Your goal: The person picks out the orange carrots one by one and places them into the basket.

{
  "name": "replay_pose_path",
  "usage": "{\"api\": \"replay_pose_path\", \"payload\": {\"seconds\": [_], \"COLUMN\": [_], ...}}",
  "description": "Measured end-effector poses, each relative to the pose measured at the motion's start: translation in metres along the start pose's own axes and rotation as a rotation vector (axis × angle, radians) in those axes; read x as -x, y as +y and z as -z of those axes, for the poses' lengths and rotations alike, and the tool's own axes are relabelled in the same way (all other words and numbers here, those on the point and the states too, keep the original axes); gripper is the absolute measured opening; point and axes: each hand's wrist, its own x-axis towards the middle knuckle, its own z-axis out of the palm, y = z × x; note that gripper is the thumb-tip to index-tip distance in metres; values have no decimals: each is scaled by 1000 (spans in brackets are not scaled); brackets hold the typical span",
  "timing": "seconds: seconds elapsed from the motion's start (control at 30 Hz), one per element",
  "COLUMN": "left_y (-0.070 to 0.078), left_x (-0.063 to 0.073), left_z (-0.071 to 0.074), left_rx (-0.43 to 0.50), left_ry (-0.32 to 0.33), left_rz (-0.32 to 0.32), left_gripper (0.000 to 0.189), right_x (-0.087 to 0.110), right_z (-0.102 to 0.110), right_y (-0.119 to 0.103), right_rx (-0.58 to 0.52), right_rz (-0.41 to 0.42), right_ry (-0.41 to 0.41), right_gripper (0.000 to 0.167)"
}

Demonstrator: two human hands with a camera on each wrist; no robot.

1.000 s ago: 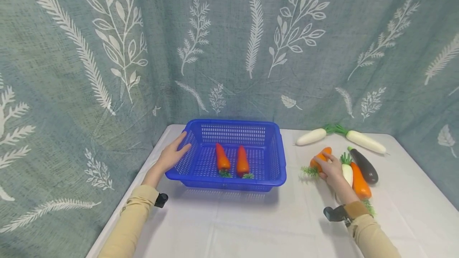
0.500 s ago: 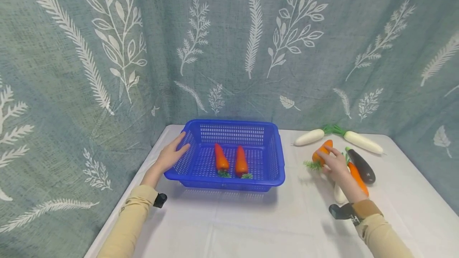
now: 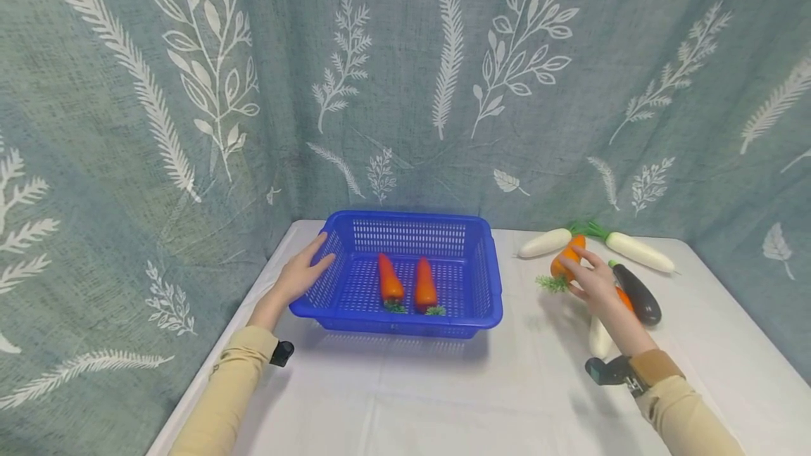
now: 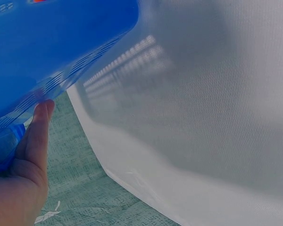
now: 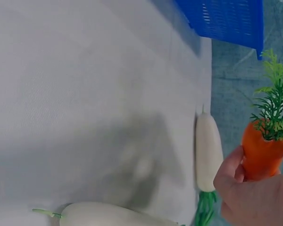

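In the head view, my right hand (image 3: 592,276) grips an orange carrot (image 3: 566,259) by its thick body, held up over the table. Its leafy green top (image 5: 273,103) points toward the wrist camera in the right wrist view. My left hand (image 3: 300,275) holds the left rim of a blue plastic basket (image 3: 399,327), the rim between thumb and fingers. From the left wrist view, the left hand (image 4: 30,155) lies against the slotted side wall. Two carrots, a left one (image 3: 390,283) and a right one (image 3: 426,287), lie inside the basket.
Two white radishes lie at the back right, one on the left (image 3: 545,243) and one on the right (image 3: 640,252). Near my right forearm are an eggplant (image 3: 636,294), another carrot (image 3: 624,298) and a white vegetable (image 3: 598,340), partly hidden. A patterned curtain (image 3: 405,90) surrounds the table.
My right hand has lifted the carrot and shifted it slightly away from me, off the spot by the other vegetables. The left hand and the basket stay in place.
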Motion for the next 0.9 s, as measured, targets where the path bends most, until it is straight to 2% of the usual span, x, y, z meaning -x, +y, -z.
{"api": "replay_pose_path", "payload": {"seconds": [0.33, 0.7, 0.9], "left_y": [1, 0, 0], "left_x": [0, 1, 1], "left_z": [0, 0, 0], "left_rx": [-6, -1, 2], "left_ry": [-3, -9, -7], "left_rz": [9, 16, 10], "left_gripper": [62, 63, 62], "right_x": [2, 7, 10], "right_z": [-7, -19, -32], "right_y": [-6, -12, -14], "right_rx": [34, -34, -41], "right_rz": [15, 64, 93], "right_ry": [-49, -143, -156], "right_gripper": [71, 69, 66]}}
